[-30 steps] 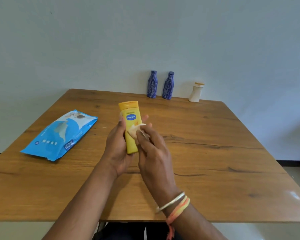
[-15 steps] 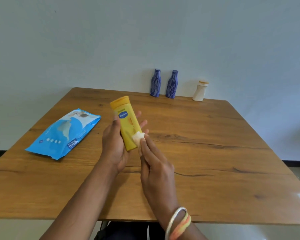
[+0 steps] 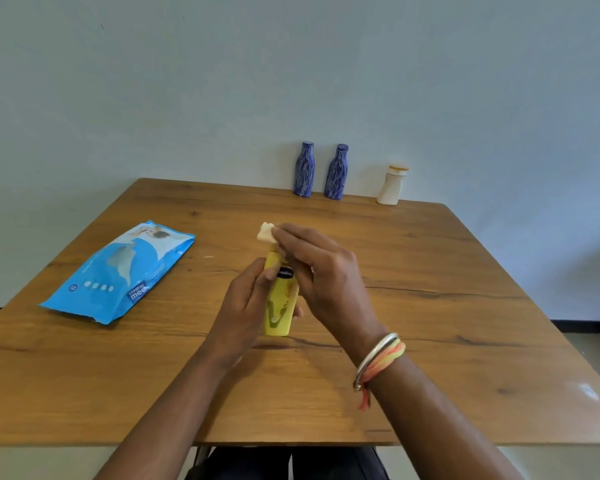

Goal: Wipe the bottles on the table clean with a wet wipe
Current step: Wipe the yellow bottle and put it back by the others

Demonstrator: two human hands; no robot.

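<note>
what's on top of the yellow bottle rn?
The right hand holds a wadded wet wipe over the top end of the yellow bottle, which the left hand grips. The cap is covered by wipe and fingers, so it cannot be seen.
</note>
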